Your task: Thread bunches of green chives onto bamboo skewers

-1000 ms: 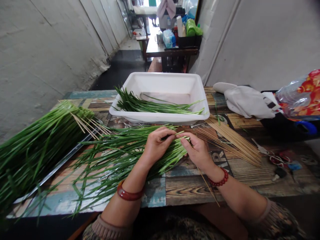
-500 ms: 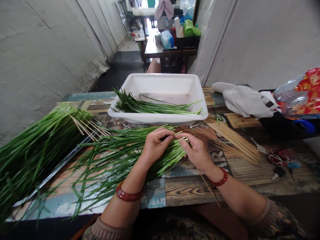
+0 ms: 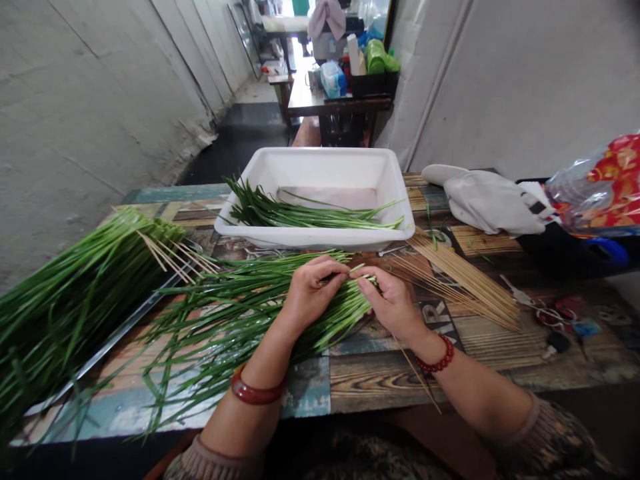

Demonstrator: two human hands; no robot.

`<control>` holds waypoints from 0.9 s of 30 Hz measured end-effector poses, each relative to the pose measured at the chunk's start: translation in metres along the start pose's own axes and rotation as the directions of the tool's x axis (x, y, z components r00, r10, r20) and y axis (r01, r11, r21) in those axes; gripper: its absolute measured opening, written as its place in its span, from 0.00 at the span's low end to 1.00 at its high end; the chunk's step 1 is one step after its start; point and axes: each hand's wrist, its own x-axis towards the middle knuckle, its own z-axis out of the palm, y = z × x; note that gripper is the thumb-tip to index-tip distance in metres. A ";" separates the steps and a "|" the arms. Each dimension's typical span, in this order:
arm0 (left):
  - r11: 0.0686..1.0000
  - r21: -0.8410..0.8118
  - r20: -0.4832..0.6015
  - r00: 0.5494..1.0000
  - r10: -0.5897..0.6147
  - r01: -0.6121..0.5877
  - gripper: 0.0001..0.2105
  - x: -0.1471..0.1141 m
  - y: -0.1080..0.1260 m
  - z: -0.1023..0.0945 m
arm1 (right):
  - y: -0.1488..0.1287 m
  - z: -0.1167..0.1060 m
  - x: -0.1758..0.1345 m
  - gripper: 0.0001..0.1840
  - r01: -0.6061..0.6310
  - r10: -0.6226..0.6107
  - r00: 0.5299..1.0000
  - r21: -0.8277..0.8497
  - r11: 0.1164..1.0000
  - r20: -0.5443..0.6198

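Note:
My left hand (image 3: 314,290) is closed in a pinch on a garlic chive stalk near its pale cut end, above the loose garlic chives (image 3: 235,317) spread over the table. My right hand (image 3: 393,300) almost meets it, thumb and fingers closed around a bamboo skewer (image 3: 417,370) whose long end slants out below the palm toward the table's front edge. The skewer's tip is hidden among the fingers and stems. Several pale stem ends (image 3: 363,290) lie bunched under both hands.
At left lies a big pile of skewered chives (image 3: 90,273), beside a long metal strip (image 3: 120,333). A white tub (image 3: 320,235) holds more chives. Loose skewers (image 3: 465,280), a white cap (image 3: 493,200), keys (image 3: 555,343) and a red-patterned plastic bag (image 3: 610,180) are to the right.
Hardly anything differs. Both hands keep their pinch at the stem ends, with only a very slight shift of the whole view.

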 end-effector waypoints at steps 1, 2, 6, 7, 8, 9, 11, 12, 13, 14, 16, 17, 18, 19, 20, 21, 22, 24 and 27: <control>1.000 -0.005 0.007 1.000 0.002 -0.002 0.06 0.000 0.000 0.000 | 0.001 0.000 0.000 0.12 0.010 -0.010 1.000 -0.004 1.000 -0.002; 1.000 -0.011 0.013 1.000 0.005 -0.005 0.06 0.000 -0.001 0.000 | 0.001 0.000 0.001 0.12 0.016 -0.016 1.000 -0.009 1.000 -0.003; 1.000 -0.026 0.043 0.999 -0.002 0.003 0.06 -0.001 -0.002 -0.001 | 0.006 0.002 0.001 0.10 0.033 -0.033 0.999 -0.026 0.999 -0.022; 1.000 -0.026 0.049 0.999 -0.010 0.011 0.06 -0.001 -0.002 -0.001 | 0.007 0.002 0.001 0.10 0.044 -0.045 0.998 -0.022 0.999 -0.042; 0.999 -0.026 0.052 0.998 -0.018 0.019 0.06 -0.001 -0.002 -0.001 | 0.008 0.003 0.001 0.12 0.063 -0.064 0.996 -0.017 0.998 -0.063; 0.999 -0.026 0.050 0.998 -0.024 0.026 0.06 -0.002 -0.002 -0.001 | 0.008 0.003 0.001 0.15 0.083 -0.084 0.993 -0.015 0.996 -0.081; 0.999 -0.024 0.041 0.999 -0.030 0.031 0.06 -0.003 -0.002 -0.001 | 0.009 0.003 0.001 0.20 0.119 -0.121 0.989 -0.024 0.993 -0.088; 0.999 -0.023 0.034 0.999 -0.030 0.031 0.06 -0.003 -0.002 -0.001 | 0.009 0.003 0.001 0.20 0.132 -0.134 0.988 -0.034 0.991 -0.082; 0.999 -0.023 0.024 0.999 -0.032 0.032 0.06 -0.003 -0.002 -0.001 | 0.009 0.003 0.001 0.19 0.143 -0.146 0.986 -0.044 0.989 -0.075; 0.999 -0.024 0.013 0.999 -0.033 0.033 0.06 -0.004 -0.003 0.000 | 0.009 0.003 0.001 0.18 0.149 -0.153 0.986 -0.054 0.987 -0.068; 0.999 -0.023 -0.006 0.999 -0.037 0.037 0.06 -0.004 -0.004 0.001 | 0.010 0.003 0.001 0.15 0.151 -0.154 0.986 -0.062 0.987 -0.061; 0.999 -0.021 -0.010 0.999 -0.038 0.038 0.06 -0.004 -0.005 0.001 | 0.010 0.003 0.001 0.14 0.146 -0.150 0.987 -0.064 0.987 -0.061; 0.999 -0.018 -0.007 0.999 -0.038 0.038 0.06 -0.004 -0.006 0.002 | 0.010 0.003 0.001 0.14 0.141 -0.145 0.988 -0.065 0.988 -0.061; 0.999 -0.016 0.000 0.999 -0.037 0.037 0.06 -0.004 -0.006 0.002 | 0.010 0.003 0.001 0.13 0.136 -0.141 0.988 -0.066 0.988 -0.063; 0.999 -0.016 0.009 0.999 -0.037 0.037 0.07 -0.004 -0.007 0.002 | 0.010 0.003 0.001 0.12 0.132 -0.136 0.988 -0.070 0.989 -0.066; 0.999 -0.017 0.021 0.999 -0.036 0.037 0.07 -0.004 -0.006 0.002 | 0.010 0.003 0.000 0.11 0.124 -0.130 0.989 -0.080 0.989 -0.068; 0.999 -0.017 0.038 0.999 -0.036 0.036 0.07 -0.003 -0.006 0.002 | 0.010 0.003 0.000 0.10 0.114 -0.121 0.990 -0.094 0.989 -0.072; 0.999 -0.015 0.087 0.996 -0.032 0.033 0.08 -0.003 -0.004 0.001 | 0.010 0.003 0.000 0.09 0.091 -0.102 0.991 -0.131 0.987 -0.084; 1.000 -0.010 0.160 0.987 -0.028 0.030 0.09 -0.003 -0.001 -0.001 | 0.010 0.002 0.000 0.09 0.060 -0.073 0.993 -0.135 0.989 -0.090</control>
